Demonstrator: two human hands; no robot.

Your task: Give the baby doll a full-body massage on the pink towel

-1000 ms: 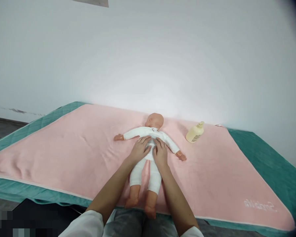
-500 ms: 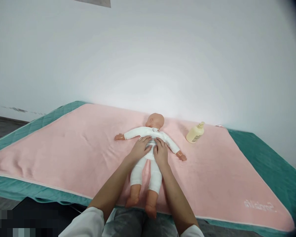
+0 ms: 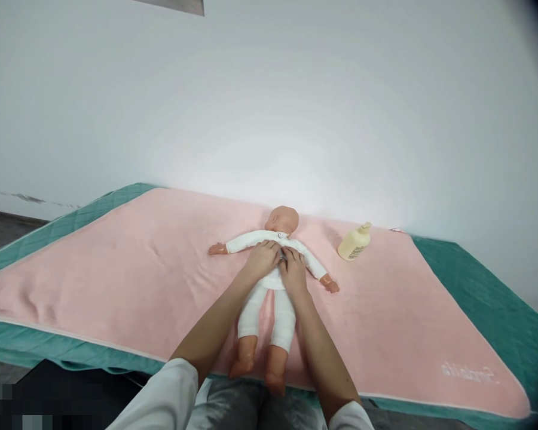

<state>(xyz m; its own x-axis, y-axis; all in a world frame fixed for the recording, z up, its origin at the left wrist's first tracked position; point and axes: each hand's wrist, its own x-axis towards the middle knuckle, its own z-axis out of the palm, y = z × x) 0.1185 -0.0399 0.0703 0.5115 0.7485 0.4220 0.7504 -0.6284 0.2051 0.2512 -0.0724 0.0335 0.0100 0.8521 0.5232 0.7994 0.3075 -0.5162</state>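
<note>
A baby doll (image 3: 275,278) in white clothing lies on its belly, its arms spread and its bare brown feet towards me. My left hand (image 3: 263,258) rests on the left of the doll's upper back, fingers laid over the cloth, thumb tucked out of sight. On the other side of the back is my right hand (image 3: 293,269), its fingers slightly bent over the white cloth. The two hands nearly meet at the middle. A small dark grey patch (image 3: 282,255) shows between them; what it is I cannot make out.
A pale yellow pump bottle (image 3: 354,243) stands on the pink blanket (image 3: 385,322), right of the doll. Beneath the blanket is a green quilted cover (image 3: 484,286). A white wall (image 3: 269,107) rises behind the bed. Something black (image 3: 67,394) sits at the lower left.
My left hand has slid right and a little up the doll's back, closer to my right hand. The dark patch now shows between them. Doll and bottle lie as before.
</note>
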